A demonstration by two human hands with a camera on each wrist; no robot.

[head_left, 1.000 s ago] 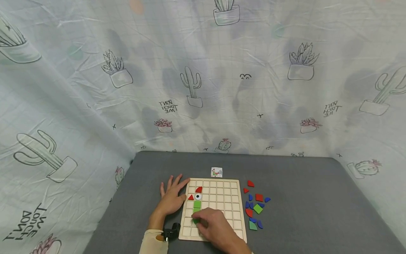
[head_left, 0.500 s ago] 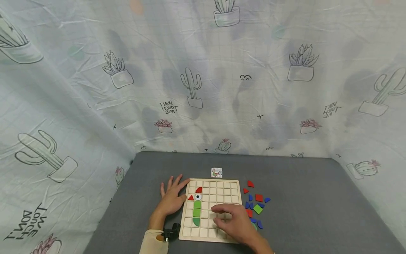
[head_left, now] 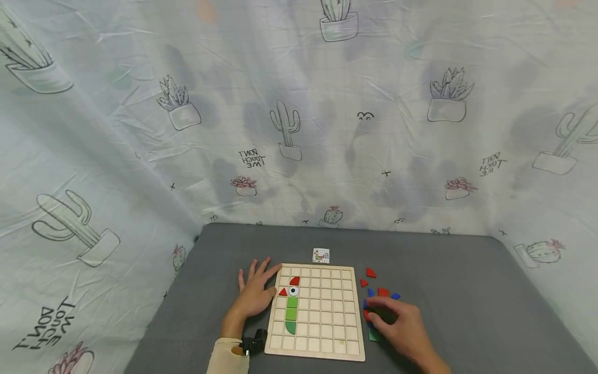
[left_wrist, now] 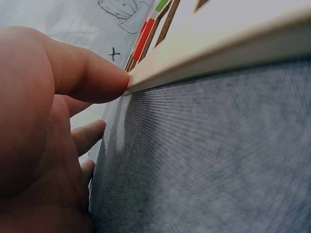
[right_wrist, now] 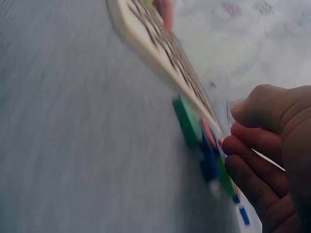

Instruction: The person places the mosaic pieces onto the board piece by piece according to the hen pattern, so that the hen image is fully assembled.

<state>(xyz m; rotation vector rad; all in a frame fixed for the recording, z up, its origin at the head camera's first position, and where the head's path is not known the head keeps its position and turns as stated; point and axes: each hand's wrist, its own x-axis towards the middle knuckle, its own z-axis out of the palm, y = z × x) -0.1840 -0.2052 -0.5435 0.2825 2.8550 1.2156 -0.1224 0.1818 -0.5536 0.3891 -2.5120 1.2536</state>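
A wooden grid board [head_left: 327, 317] lies on the grey table. Its left columns hold a red quarter-circle [head_left: 295, 281], a red triangle [head_left: 283, 292], a white disc with a black dot [head_left: 293, 291], two green squares [head_left: 291, 314] and a dark green quarter-circle [head_left: 290, 328]. With fingers spread, my left hand [head_left: 254, 296] rests at the board's left edge; its thumb [left_wrist: 92, 77] touches the rim. My right hand [head_left: 405, 330] is over the loose pieces right of the board, thumb and fingers apart, nothing seen between them. It hides some pieces, including the green square.
Loose pieces beside the board include a red quarter-circle [head_left: 371, 272], a red triangle [head_left: 364, 283], a red square [head_left: 383, 292], a blue piece [head_left: 395, 296] and a dark green piece [right_wrist: 187, 121]. A small picture card [head_left: 321, 255] lies behind the board.
My right hand has left the dark green quarter-circle on the board and moved right, across the board, to the loose pieces. My left hand has stayed at the board's edge.
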